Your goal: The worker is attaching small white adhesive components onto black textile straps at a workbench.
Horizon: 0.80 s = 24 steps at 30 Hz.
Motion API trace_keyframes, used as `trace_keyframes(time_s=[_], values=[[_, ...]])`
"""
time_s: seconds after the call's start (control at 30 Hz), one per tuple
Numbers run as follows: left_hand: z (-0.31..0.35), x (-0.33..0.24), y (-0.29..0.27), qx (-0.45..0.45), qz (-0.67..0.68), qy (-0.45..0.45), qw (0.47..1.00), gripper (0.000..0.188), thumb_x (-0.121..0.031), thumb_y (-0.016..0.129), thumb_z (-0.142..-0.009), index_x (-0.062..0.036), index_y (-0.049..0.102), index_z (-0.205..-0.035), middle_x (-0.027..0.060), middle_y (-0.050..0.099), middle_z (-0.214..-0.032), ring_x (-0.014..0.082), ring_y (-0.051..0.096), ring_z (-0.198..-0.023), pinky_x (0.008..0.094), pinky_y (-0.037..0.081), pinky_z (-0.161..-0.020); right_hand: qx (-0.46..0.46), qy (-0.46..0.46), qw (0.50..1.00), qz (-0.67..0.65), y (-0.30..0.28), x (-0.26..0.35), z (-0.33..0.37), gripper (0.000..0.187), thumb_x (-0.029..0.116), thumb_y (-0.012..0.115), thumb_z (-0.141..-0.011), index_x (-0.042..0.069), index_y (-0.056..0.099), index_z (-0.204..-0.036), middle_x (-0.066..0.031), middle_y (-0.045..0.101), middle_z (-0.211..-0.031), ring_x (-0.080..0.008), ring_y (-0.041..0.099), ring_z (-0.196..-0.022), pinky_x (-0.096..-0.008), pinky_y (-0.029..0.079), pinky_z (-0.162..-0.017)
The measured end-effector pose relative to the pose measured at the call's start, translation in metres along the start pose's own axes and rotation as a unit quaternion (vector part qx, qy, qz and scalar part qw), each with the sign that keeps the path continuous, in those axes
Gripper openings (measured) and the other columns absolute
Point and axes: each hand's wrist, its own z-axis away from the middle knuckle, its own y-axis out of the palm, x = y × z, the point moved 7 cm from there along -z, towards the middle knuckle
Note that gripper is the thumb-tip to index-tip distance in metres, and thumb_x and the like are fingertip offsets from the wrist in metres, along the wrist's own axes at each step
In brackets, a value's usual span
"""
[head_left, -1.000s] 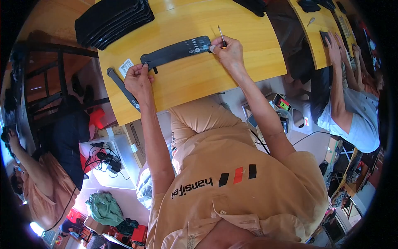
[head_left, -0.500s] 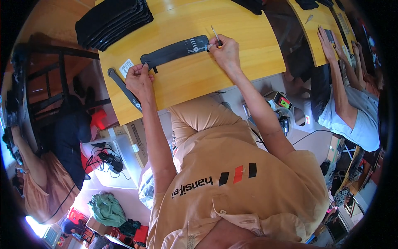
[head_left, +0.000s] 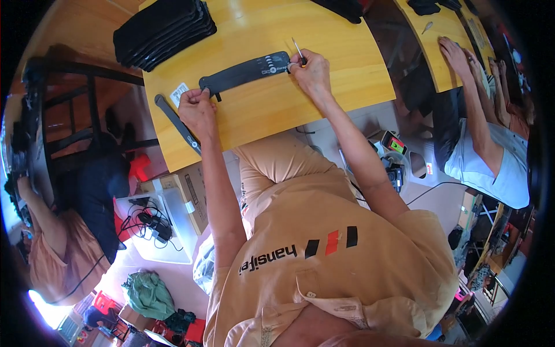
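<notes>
Slim tool has edged left; dark strap stretches left-to-right, right end farther.

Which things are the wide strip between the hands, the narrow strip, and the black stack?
Wide strip (head_left: 245, 73): head view, middle of its dark face.
Narrow strip (head_left: 176, 121): head view, midway along its length.
Black stack (head_left: 156, 24): head view, top layer.

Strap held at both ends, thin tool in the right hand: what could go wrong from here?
1. The right hand holds the tool while at the strap's end; its exposed tip might scratch the strap.
2. The left forearm passes right by the second strap, so it might nudge that off the nearby table edge.
3. The left hand is close to the white label and may shift it.
</notes>
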Motion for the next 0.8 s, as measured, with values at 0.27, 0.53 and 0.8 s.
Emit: trace_keyframes(time_s=[0.27,0.53,0.8], values=[[0.002,-0.011,-0.001,-0.022,-0.030,0.035,0.999,0.012,0.001,0.065,-0.072,0.0003,0.052,-0.073,0.0048,0.053,-0.054,0.0107,0.049,-0.040,0.0238,0.037,-0.037,-0.006,-0.024,1.000,0.018,-0.003,0.004,-0.001,0.006,0.007,0.058,-0.063,0.001,0.060,-0.066,-0.0137,0.059,-0.060,-0.0267,0.060,-0.059,-0.0352,0.047,-0.060],[-0.010,0.011,-0.014,-0.032,-0.050,0.064,0.996,0.006,0.000,0.057,-0.075,0.0042,0.054,-0.079,0.0110,0.058,-0.063,0.0162,0.055,-0.051,0.0279,0.043,-0.047,0.088,0.058,0.989,-0.104,-0.005,-0.011,-0.003,0.008,0.009,0.058,-0.069,0.001,0.060,-0.069,-0.0161,0.060,-0.065,-0.0303,0.060,-0.063,-0.0373,0.047,-0.061],[0.080,-0.063,0.067,0.131,-0.312,0.374,0.864,0.048,-0.019,0.059,-0.077,0.0022,0.044,-0.117,0.0175,0.043,-0.122,0.0305,0.040,-0.113,0.0431,0.033,-0.093,-0.078,-0.128,0.977,0.150,-0.040,0.004,0.016,0.013,0.012,0.055,-0.076,0.002,0.059,-0.083,-0.0184,0.061,-0.071,-0.0360,0.059,-0.071,-0.0425,0.046,-0.064]])
